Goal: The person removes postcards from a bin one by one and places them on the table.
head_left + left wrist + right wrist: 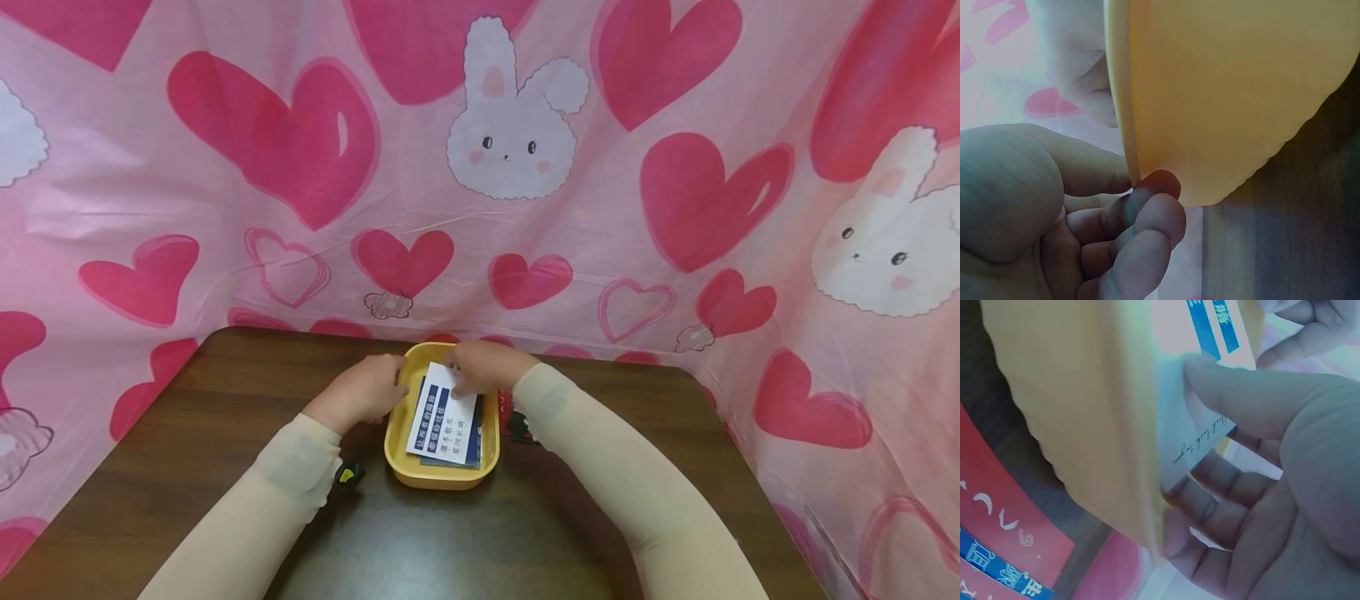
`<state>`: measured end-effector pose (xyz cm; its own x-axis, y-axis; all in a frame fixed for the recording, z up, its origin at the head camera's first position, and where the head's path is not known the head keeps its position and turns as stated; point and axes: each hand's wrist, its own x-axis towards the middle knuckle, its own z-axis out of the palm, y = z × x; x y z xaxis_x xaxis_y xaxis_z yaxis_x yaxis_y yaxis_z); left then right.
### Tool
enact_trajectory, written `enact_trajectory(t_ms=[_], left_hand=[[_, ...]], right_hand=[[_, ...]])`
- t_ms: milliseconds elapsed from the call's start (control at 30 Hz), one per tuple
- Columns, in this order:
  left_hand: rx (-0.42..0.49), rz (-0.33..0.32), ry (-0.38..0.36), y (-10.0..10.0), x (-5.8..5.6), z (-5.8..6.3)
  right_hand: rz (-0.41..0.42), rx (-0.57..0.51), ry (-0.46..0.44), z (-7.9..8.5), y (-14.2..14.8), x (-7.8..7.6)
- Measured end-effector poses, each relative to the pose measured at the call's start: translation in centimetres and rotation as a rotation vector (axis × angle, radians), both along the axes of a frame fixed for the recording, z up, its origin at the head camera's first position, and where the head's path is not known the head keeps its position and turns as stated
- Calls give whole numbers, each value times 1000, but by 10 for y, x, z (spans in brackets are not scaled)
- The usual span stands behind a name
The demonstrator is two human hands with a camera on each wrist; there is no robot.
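A yellow plastic basin (pixel 442 481) with rounded corners stands on the table. My left hand (pixel 363 390) is at its left side; in the left wrist view, thumb and fingers pinch the basin's rim (pixel 1124 112). Inside the basin lies a white card (pixel 441 421) printed with blue blocks and lettering, over dark blue cards (pixel 474 446). My right hand (pixel 491 367) reaches in at the far right corner. Seen from the right wrist, its thumb lies on the face of the white card (pixel 1179 434) and its fingers curl behind the card's end, one fingertip at the basin rim.
Just right of the basin, partly hidden by the right wrist, a red printed item (pixel 1004 512) lies on the brown wooden table (pixel 337 542). Behind and beside the table hangs a pink curtain (pixel 435 208) with hearts and rabbits.
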<state>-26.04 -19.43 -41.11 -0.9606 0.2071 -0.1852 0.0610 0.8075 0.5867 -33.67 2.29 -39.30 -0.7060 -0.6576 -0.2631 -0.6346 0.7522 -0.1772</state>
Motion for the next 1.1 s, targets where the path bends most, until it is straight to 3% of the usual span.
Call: enact_trajectory(t_ms=[167, 433, 567, 800, 1100], left_hand=[[-1, 4, -2, -1, 0, 0], [-2, 28, -26, -2, 1, 0], [-12, 36, -31, -3, 1, 0], [-6, 33, -21, -2, 1, -1], [8, 31, -8, -2, 0, -2]], right_hand=[[16, -53, -14, 7, 5, 1], [4, -267, -97, 12, 23, -7], [-59, -409, -86, 13, 36, -13], [-184, -717, -141, 14, 68, -19], [-275, -960, -114, 10, 123, -19]])
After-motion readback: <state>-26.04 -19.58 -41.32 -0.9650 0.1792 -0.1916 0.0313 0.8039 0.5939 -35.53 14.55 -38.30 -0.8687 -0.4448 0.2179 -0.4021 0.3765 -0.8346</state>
